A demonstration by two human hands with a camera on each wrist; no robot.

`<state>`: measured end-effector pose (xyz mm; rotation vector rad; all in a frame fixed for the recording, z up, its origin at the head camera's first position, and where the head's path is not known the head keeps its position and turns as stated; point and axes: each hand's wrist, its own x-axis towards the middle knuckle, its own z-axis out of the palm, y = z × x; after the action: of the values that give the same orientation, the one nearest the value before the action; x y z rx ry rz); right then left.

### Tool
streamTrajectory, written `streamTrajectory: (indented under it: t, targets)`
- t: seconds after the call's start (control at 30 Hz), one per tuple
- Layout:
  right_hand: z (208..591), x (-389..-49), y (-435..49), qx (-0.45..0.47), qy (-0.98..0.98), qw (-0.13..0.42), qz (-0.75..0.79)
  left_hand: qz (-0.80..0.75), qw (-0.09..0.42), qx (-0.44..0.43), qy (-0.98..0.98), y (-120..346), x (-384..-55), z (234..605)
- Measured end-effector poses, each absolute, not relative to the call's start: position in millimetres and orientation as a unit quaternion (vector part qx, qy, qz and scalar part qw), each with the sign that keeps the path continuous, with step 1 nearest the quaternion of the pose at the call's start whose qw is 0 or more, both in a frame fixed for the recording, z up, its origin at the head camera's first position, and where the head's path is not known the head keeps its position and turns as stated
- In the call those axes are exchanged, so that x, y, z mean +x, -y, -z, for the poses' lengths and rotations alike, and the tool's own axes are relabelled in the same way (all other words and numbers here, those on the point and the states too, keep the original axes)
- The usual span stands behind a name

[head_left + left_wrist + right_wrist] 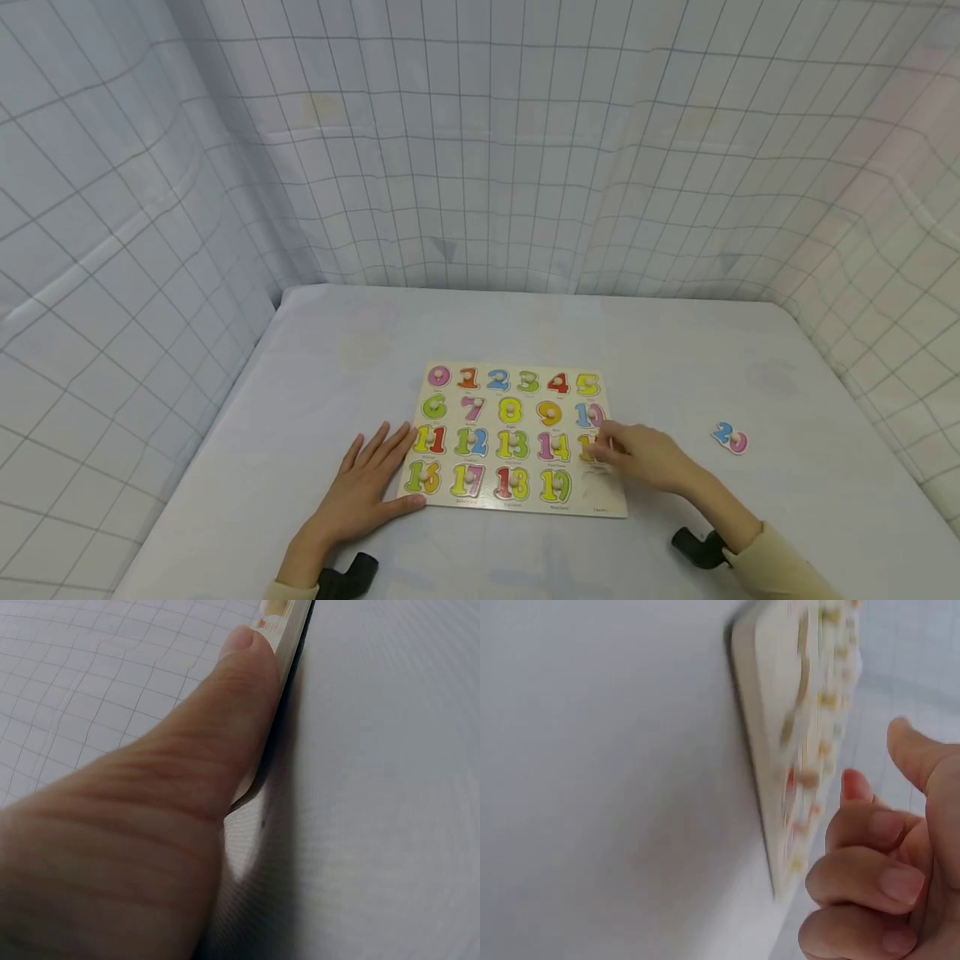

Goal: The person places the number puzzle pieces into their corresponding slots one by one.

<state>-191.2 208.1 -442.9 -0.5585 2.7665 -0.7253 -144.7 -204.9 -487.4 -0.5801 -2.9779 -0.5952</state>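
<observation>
A number puzzle board (491,506) lies flat on the table, with knobbed number pieces in rows and a bare slot at its near right corner. My left hand (367,487) rests spread at the board's left side, fingers at the edge and thumb (244,682) on the near left corner. Over the right side hovers my right hand (652,457), its fingertips overlapping the number 15 piece (587,448) in the head view. In the right wrist view, its thumb (915,754) stands apart from the loosely bent fingers (855,877), nothing between them.
A number 20 piece (730,438), blue and pink, lies on the white table (810,492) right of the board. Grid-patterned curtains (510,167) enclose the table at the back and sides. Black wrist mounts (699,547) sit below both hands.
</observation>
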Motion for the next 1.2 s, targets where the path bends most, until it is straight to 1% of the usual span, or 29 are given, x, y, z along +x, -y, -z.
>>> streamTrajectory:
  t: [0.17,0.27,0.37,0.53,0.67,0.87,1.03,1.2]
  targets:
    - [431.5,-198.8,-254.1,-0.088,-0.966,0.06,0.234,0.187,0.034,-0.191,0.963,205.7,-145.0,488.4]
    - [425.9,-198.1,-281.8,-0.047,-0.974,0.049,0.216,0.188,0.04,-0.193,0.962,206.1,-145.1,489.1]
    - [422.6,-194.9,-305.1,-0.015,-0.977,0.066,0.2,0.187,0.034,-0.191,0.963,206.3,-145.2,489.5]
    - [424.1,-189.2,-332.0,0.031,-0.976,0.12,0.18,0.188,0.031,-0.19,0.963,205.8,-144.8,489.0]
    - [429.1,-187.9,-343.2,0.048,-0.973,0.139,0.179,0.194,0.041,-0.194,0.961,205.4,-144.8,489.4]
    - [437.6,-189.7,-352.6,0.037,-0.975,0.136,0.174,0.187,0.021,-0.189,0.964,206.4,-145.8,490.1]
    - [444.3,-190.7,-356.5,0.033,-0.975,0.139,0.17,0.195,0.022,-0.19,0.962,206.5,-145.5,489.2]
    - [447.7,-191.4,-356.8,0.024,-0.977,0.126,0.169,0.197,0.032,-0.193,0.961,206.4,-145.3,489.9]
